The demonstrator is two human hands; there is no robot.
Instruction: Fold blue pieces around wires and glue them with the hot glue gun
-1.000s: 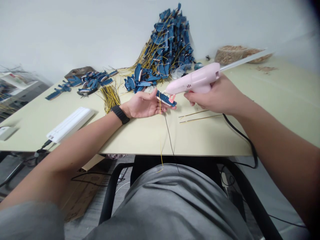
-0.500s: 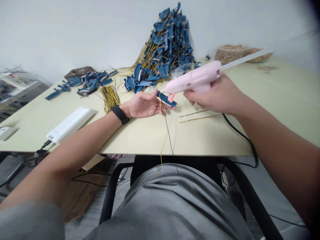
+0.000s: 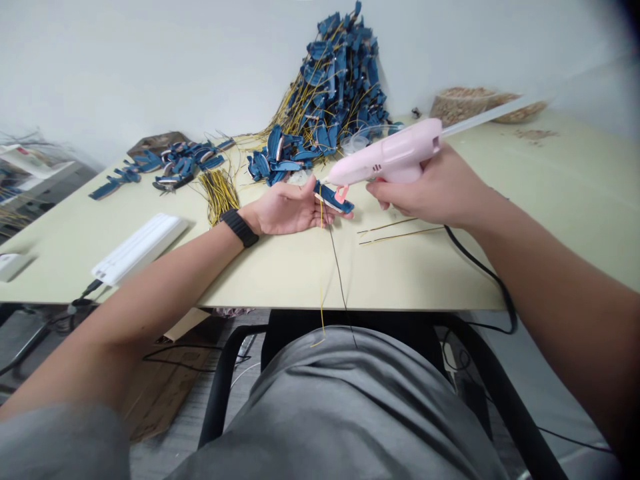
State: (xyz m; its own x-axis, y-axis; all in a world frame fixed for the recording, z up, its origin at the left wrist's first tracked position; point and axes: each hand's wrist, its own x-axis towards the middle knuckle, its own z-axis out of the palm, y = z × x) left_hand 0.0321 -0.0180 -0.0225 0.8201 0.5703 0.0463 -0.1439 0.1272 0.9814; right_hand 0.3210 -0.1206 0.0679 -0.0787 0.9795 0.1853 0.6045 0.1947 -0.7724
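My left hand (image 3: 287, 208) lies palm up on the table and pinches a small blue piece (image 3: 331, 197) with thin yellow and black wires (image 3: 331, 267) trailing off the table's front edge. My right hand (image 3: 431, 189) is closed round a pink glue gun (image 3: 387, 157). Its nozzle points left and touches the blue piece. A clear glue stick (image 3: 487, 111) juts from the gun's back, and its black cord (image 3: 480, 267) runs off the front edge. A black band sits on my left wrist (image 3: 240, 228).
A tall heap of blue pieces with yellow wires (image 3: 333, 80) stands at the back. More blue pieces (image 3: 173, 163) and a bundle of yellow wires (image 3: 219, 191) lie to the left. A white power strip (image 3: 137, 248) sits front left, two thin sticks (image 3: 400, 232) under my right hand, a basket (image 3: 463, 105) back right.
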